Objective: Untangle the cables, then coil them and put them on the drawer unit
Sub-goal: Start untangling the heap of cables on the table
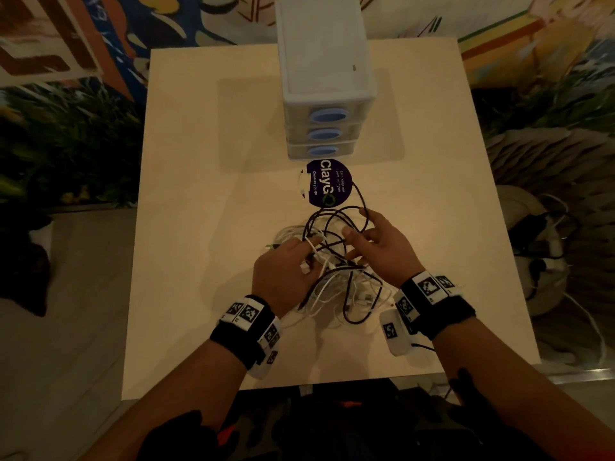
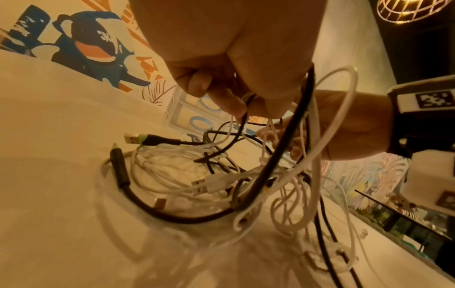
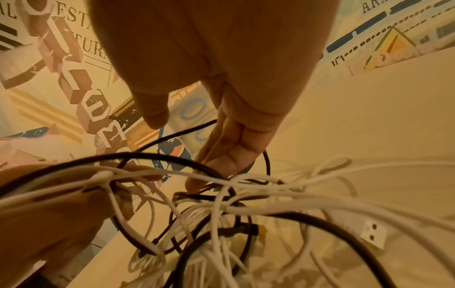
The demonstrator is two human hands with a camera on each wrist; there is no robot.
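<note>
At frame centre, tangled black and white cables (image 1: 336,277) are pinched by the left hand (image 1: 283,271); the right hand's (image 1: 382,247) straightened fingers are threaded among loops below the drawer unit (image 1: 326,78).

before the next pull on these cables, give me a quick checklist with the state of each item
1. Left hand has hold of strands: ok, fingers curl round black and white cables.
2. Right hand grips a cable: cannot tell; fingers spread among black loops.
3. Cables separated: not ok, black and white are still one tangle.
4. A free plug to start from: ok, the green-collared plug lies loose at the edge of the pile.
5. Top of the drawer unit free for coils: ok, bare.
6. Tangle fully on the table: ok, away from the edges.
</note>
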